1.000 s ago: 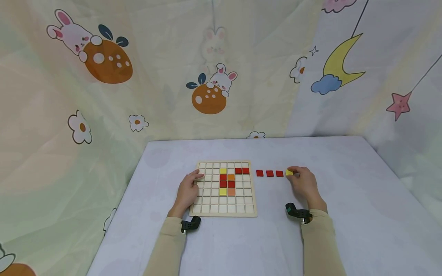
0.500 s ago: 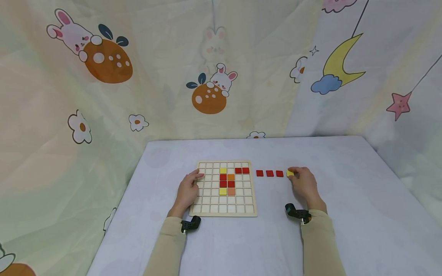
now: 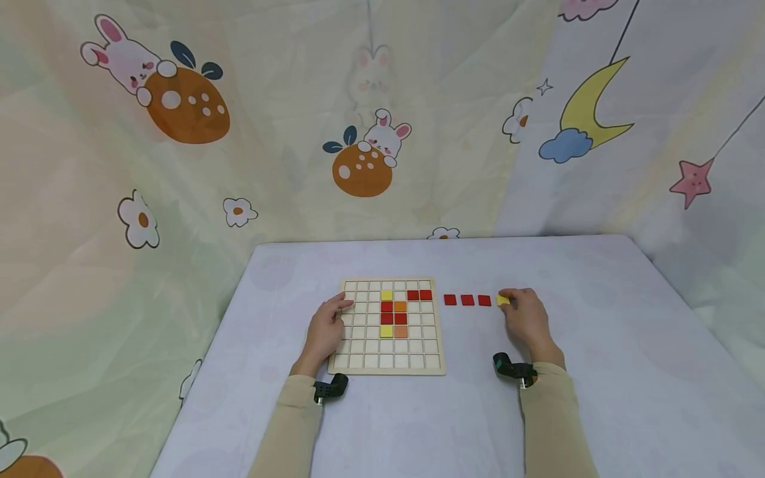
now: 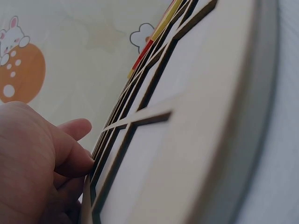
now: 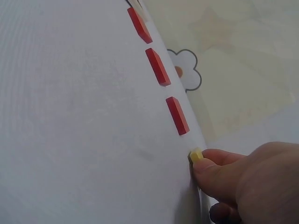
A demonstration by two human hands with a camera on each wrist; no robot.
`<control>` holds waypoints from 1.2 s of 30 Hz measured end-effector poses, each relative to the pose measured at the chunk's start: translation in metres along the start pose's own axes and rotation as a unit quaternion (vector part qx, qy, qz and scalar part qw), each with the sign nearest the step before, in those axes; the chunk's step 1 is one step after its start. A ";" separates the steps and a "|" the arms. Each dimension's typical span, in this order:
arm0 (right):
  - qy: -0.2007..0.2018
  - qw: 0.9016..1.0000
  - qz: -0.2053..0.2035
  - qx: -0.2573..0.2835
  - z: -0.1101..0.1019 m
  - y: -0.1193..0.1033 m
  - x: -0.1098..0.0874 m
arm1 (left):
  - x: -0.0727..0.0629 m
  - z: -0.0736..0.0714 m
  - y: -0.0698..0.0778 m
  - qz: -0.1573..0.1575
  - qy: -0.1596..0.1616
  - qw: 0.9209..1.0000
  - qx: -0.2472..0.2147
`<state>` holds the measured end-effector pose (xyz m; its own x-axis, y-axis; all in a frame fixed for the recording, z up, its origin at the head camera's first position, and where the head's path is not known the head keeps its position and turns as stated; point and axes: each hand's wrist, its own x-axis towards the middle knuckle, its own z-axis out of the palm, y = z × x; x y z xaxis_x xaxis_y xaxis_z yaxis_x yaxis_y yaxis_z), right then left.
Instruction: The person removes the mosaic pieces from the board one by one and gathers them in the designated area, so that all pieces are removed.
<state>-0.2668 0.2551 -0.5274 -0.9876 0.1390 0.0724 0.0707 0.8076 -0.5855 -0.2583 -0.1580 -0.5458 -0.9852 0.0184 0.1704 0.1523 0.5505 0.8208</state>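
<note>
tile (image 3: 502,300): small, light, stiff wood; likely best pinched by its edges
right hand (image 3: 526,320): fingertips pinch tile
left hand (image 3: 324,330): fingers relaxed, resting on board (image 3: 388,368)

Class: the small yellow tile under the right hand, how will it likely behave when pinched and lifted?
The yellow tile looks flat, square and rigid, so probably stiff and unlikely to roll. It seems small against the right hand, likely light. Its thin edges may make gripping it fiddly.
</note>
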 end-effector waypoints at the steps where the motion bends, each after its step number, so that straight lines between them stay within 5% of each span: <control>1: 0.000 1.000 0.001 -0.001 0.000 0.000 0.000 | 0.000 0.000 0.000 -0.001 -0.001 1.000 -0.001; 16: 0.024 1.000 -0.005 0.014 -0.002 -0.003 -0.001 | 0.001 -0.001 0.002 -0.015 -0.005 1.000 0.001; 26: -0.006 0.998 -0.010 0.067 0.008 -0.033 -0.001 | 0.001 -0.002 0.001 -0.009 -0.008 1.000 0.000; 36: -0.030 0.998 -0.032 0.044 0.028 -0.063 -0.005 | 0.001 -0.001 0.001 -0.009 -0.009 1.000 0.000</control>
<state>-0.2704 0.1877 -0.5139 -0.9965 0.0520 0.0662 -0.0036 0.7597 -0.6502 -0.2588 -0.1590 -0.5444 -0.9889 0.0238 0.1467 0.1354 0.5508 0.8236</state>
